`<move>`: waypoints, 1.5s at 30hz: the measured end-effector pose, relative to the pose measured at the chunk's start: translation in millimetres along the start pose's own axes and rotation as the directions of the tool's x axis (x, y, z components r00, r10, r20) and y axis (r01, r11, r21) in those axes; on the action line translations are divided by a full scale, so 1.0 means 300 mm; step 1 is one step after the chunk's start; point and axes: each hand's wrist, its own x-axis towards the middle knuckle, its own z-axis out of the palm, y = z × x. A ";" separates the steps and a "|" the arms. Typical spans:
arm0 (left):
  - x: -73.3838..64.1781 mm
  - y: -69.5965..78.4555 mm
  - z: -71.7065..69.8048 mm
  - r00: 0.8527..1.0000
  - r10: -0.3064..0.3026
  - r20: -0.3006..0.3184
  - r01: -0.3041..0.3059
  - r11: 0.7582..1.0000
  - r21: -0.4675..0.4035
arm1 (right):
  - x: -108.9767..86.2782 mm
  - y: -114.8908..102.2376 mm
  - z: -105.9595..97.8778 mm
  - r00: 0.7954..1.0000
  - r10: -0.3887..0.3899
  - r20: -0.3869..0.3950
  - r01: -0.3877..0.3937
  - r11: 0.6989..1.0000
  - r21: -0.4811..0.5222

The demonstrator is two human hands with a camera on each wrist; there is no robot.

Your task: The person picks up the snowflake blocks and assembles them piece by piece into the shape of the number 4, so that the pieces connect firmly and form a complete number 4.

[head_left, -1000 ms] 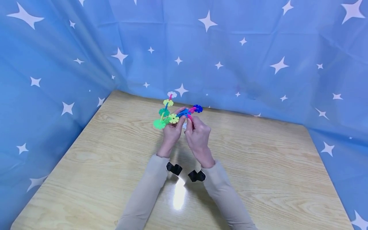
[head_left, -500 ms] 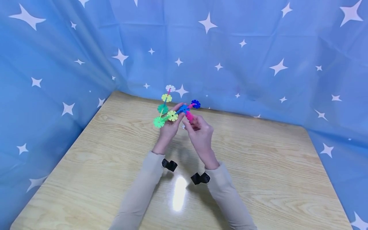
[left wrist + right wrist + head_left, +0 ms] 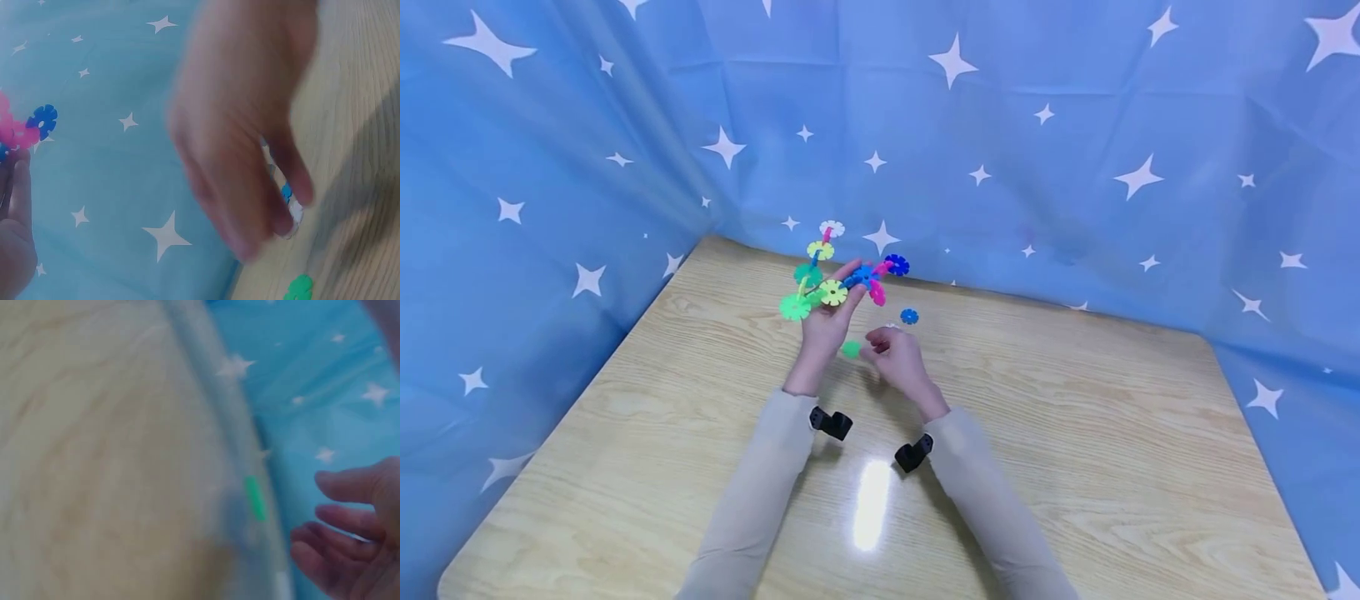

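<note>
In the head view my left hand point(image 3: 824, 332) grips a chain of interlocking plastic snowflake discs point(image 3: 832, 292) above the table, thumb and fingers at its light-blue disc point(image 3: 866, 277). Green, yellow and white discs branch to the left; pink ones and a dark-blue disc point(image 3: 897, 265) are at the right end. My right hand point(image 3: 901, 362) is low over the table, its fingers loosely bent with nothing in them, beside a loose green disc point(image 3: 851, 349). Blurred, the same hand point(image 3: 234, 131) crosses the left wrist view. Its fingers point(image 3: 344, 484) stand apart in the right wrist view.
A loose blue disc point(image 3: 909, 316) and a partly hidden white disc point(image 3: 892, 326) lie just beyond my right hand. The wooden table point(image 3: 1075, 433) ends at the back against a blue star-patterned curtain point(image 3: 1000, 125).
My right hand has let go of the pink disc, which stays on the chain, and has dropped toward the table. My left hand has shifted left with the chain. Loose discs have come into sight.
</note>
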 end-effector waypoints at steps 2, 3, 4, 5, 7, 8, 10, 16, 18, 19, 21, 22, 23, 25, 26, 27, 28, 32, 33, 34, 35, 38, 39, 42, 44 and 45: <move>-0.002 -0.002 0.002 1.000 0.002 0.006 -0.002 1.000 -0.014 | 0.012 0.017 0.028 0.999 0.026 0.039 -0.024 0.998 -0.063; -0.003 -0.004 0.002 1.000 0.008 0.011 -0.007 1.000 -0.014 | 0.018 0.022 0.040 0.998 0.036 0.053 -0.031 0.995 -0.099; -0.005 -0.005 0.003 1.000 0.011 0.016 -0.011 1.000 -0.018 | 0.022 0.024 0.050 0.997 0.045 0.059 -0.037 0.991 -0.131; -0.006 -0.006 0.004 1.000 0.013 0.022 -0.013 1.000 -0.026 | 0.027 0.023 0.058 0.996 0.056 0.064 -0.045 0.985 -0.164; -0.007 -0.009 0.005 1.000 0.017 0.026 -0.016 0.999 -0.027 | 0.037 0.016 0.071 0.994 0.079 0.069 -0.061 0.972 -0.228; -0.008 -0.010 0.005 1.000 0.015 0.026 -0.015 1.000 -0.024 | 0.042 0.012 0.076 0.993 0.090 0.070 -0.070 0.965 -0.255; -0.010 -0.009 0.007 1.000 0.008 0.021 -0.008 1.000 -0.012 | 0.050 0.001 0.082 0.991 0.115 0.073 -0.089 0.951 -0.295; -0.013 -0.008 0.010 1.000 -0.004 0.014 0.004 1.000 -0.008 | 0.074 -0.019 0.084 0.977 0.185 0.106 -0.143 0.936 -0.321; -0.014 -0.006 0.011 1.000 -0.008 0.012 0.009 1.000 -0.024 | 0.084 -0.024 0.079 0.971 0.204 0.126 -0.155 0.934 -0.321; -0.014 -0.005 0.011 1.000 -0.008 0.012 0.008 0.999 -0.032 | 0.088 -0.025 0.077 0.967 0.212 0.138 -0.158 0.933 -0.324; -0.014 -0.004 0.012 1.000 -0.006 0.011 0.006 0.999 -0.040 | 0.095 -0.028 0.072 0.959 0.235 0.156 -0.175 0.930 -0.323; -0.013 -0.003 0.013 1.000 -0.003 0.011 0.003 0.999 -0.045 | 0.097 -0.029 0.069 0.957 0.243 0.161 -0.183 0.930 -0.320; -0.013 -0.003 0.013 1.000 0.002 0.013 -0.001 0.999 -0.050 | 0.099 -0.030 0.067 0.952 0.256 0.166 -0.196 0.929 -0.313; -0.013 -0.003 0.014 1.000 0.009 0.014 -0.008 0.998 -0.061 | 0.101 -0.033 0.064 0.946 0.273 0.173 -0.212 0.928 -0.306; -0.014 -0.003 0.014 1.000 0.011 0.013 -0.011 0.998 -0.066 | 0.102 -0.034 0.063 0.943 0.282 0.176 -0.221 0.928 -0.299; -0.014 -0.003 0.014 1.000 0.012 0.015 -0.011 0.997 -0.072 | 0.103 -0.036 0.062 0.941 0.285 0.181 -0.224 0.928 -0.297; -0.015 -0.004 0.014 1.000 0.014 0.016 -0.012 0.997 -0.073 | 0.104 -0.037 0.061 0.939 0.288 0.186 -0.227 0.929 -0.293; -0.018 -0.008 0.011 0.999 0.023 0.024 -0.022 0.998 -0.060 | 0.105 -0.043 0.059 0.935 0.286 0.208 -0.220 0.931 -0.291; -0.018 -0.009 0.011 0.999 0.023 0.026 -0.022 0.998 -0.054 | 0.103 -0.043 0.059 0.938 0.273 0.211 -0.208 0.935 -0.286; -0.018 -0.010 0.010 0.999 0.023 0.027 -0.022 0.999 -0.046 | 0.102 -0.044 0.059 0.941 0.260 0.214 -0.196 0.940 -0.280; -0.019 -0.011 0.010 0.999 0.021 0.027 -0.019 0.999 -0.046 | 0.100 -0.044 0.059 0.945 0.246 0.217 -0.182 0.944 -0.274; -0.020 -0.013 0.009 1.000 0.002 0.024 -0.001 0.999 -0.046 | 0.098 -0.046 0.059 0.954 0.198 0.226 -0.139 0.957 -0.255; -0.020 -0.013 0.009 1.000 -0.003 0.021 0.004 0.999 -0.048 | 0.099 -0.046 0.059 0.953 0.190 0.234 -0.130 0.960 -0.250; -0.020 -0.014 0.009 1.000 -0.003 0.023 0.005 0.998 -0.070 | 0.103 -0.050 0.055 0.945 0.201 0.257 -0.133 0.957 -0.258; -0.021 -0.015 0.010 1.000 0.006 0.026 -0.004 0.997 -0.080 | 0.103 -0.049 0.054 0.938 0.223 0.267 -0.149 0.951 -0.271; -0.022 -0.015 0.010 1.000 0.010 0.027 -0.008 0.997 -0.083 | 0.101 -0.049 0.053 0.935 0.234 0.265 -0.157 0.946 -0.283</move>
